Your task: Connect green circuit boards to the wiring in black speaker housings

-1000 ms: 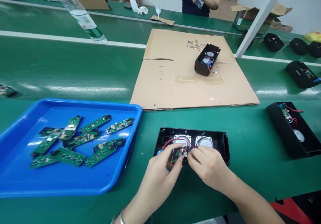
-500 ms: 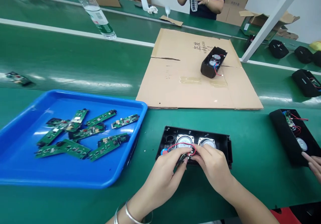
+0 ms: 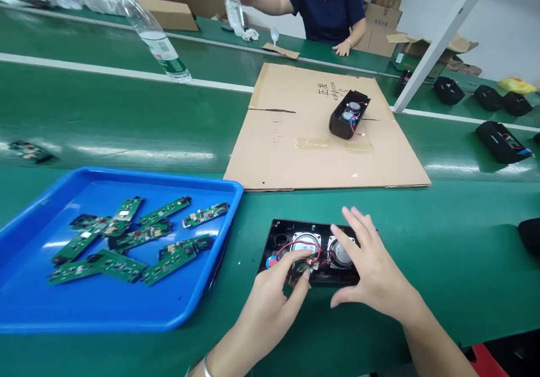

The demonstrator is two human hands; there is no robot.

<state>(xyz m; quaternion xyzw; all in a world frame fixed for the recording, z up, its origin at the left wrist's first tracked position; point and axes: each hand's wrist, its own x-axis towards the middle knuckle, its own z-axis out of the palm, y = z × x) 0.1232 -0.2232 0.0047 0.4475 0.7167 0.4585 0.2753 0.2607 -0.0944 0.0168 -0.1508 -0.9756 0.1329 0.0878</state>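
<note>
A black speaker housing lies on the green bench in front of me, its inside facing up. Two round silver speaker drivers are set in it. My left hand pinches a small circuit board over the housing's near edge, partly hidden by the fingers. Red wires arch from the board across the left driver, and a blue part sits at the housing's left end. Over the right end hovers my right hand, fingers spread, holding nothing.
To the left is a blue tray with several green circuit boards. Beyond lies a cardboard sheet bearing another speaker housing. A bottle stands at the far left. Across the bench a co-worker holds another bottle.
My right hand has let go of the wiring, opened and drawn right. My left hand keeps the board. At right, the neighbouring housing and hand left view. The co-worker's bottle moved left.
</note>
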